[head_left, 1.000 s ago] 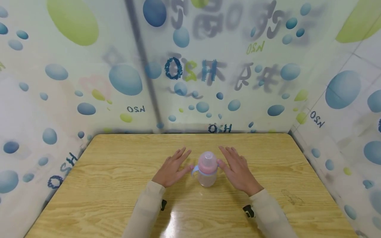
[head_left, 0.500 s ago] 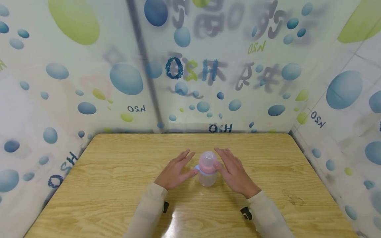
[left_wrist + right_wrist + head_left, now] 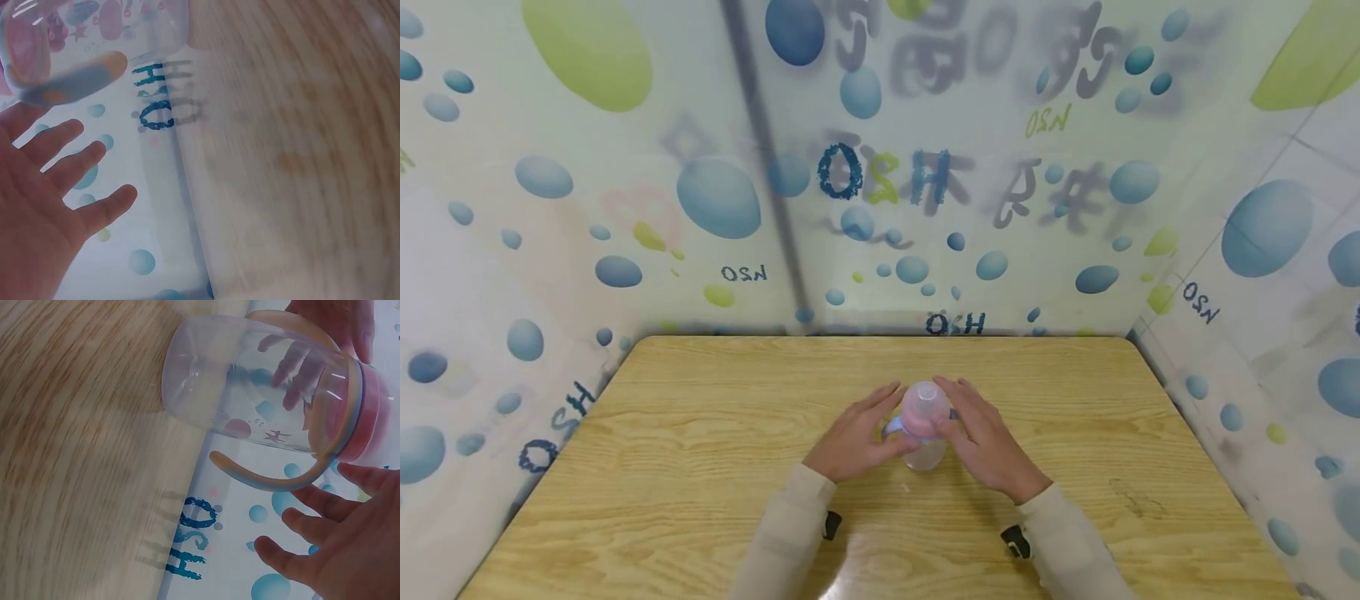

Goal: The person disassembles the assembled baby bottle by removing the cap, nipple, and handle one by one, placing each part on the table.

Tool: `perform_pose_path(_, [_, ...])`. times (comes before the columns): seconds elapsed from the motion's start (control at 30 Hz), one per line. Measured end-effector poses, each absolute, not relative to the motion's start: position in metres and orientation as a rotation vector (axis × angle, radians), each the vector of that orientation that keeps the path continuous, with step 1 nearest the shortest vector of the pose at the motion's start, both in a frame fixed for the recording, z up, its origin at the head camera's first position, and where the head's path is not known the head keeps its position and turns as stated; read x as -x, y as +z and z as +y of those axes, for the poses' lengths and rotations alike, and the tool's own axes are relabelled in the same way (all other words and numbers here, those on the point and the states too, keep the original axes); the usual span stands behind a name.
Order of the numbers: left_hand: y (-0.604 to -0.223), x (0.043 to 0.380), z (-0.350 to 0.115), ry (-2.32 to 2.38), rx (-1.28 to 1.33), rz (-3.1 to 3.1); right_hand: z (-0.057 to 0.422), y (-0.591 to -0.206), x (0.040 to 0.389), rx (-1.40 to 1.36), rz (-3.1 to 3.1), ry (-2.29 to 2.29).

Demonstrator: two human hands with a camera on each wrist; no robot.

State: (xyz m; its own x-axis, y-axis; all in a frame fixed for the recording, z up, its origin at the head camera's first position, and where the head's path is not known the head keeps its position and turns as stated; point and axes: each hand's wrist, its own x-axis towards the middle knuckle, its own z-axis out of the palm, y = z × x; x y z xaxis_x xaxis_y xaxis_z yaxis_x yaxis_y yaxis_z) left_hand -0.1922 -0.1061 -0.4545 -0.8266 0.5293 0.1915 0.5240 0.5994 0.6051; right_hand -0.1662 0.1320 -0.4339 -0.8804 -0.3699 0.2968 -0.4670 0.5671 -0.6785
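Note:
A clear baby bottle (image 3: 927,457) with a pink collar, a translucent domed cap and two blue side handles stands upright on the table. My left hand (image 3: 856,440) is at its left side, thumb across the front by the collar; fingers look spread in the left wrist view, close under a handle (image 3: 75,84). On the other side my right hand (image 3: 990,442) has its thumb over the front of the pink collar. Loosely extended fingers of that hand (image 3: 340,531) lie beside the collar and handle (image 3: 269,481) in the right wrist view. Both hands partly cover the bottle.
The wooden table (image 3: 715,417) reaches back to a pale curtain (image 3: 880,275) printed with blue and green drops and mirrored lettering. A similar sheet (image 3: 1247,333) lines the right side. A faint scribbled mark (image 3: 1137,497) shows on the table at right.
Both hands have closed in on the bottle, the left moving right and the right moving slightly left, until the thumbs overlap its collar. The bottle has stayed in place.

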Motion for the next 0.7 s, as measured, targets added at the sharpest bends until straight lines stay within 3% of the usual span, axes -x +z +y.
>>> perform_pose_path(0.37, [-0.461,0.194,-0.096,1.159,-0.989,2.779,0.130,-0.433,0.165,-0.708,-2.650,1.252])
perform_pose_path(0.7, [-0.471,0.193,-0.091,1.304,-0.853,2.649,0.126,-0.429,0.166,-0.726,-2.605,1.337])
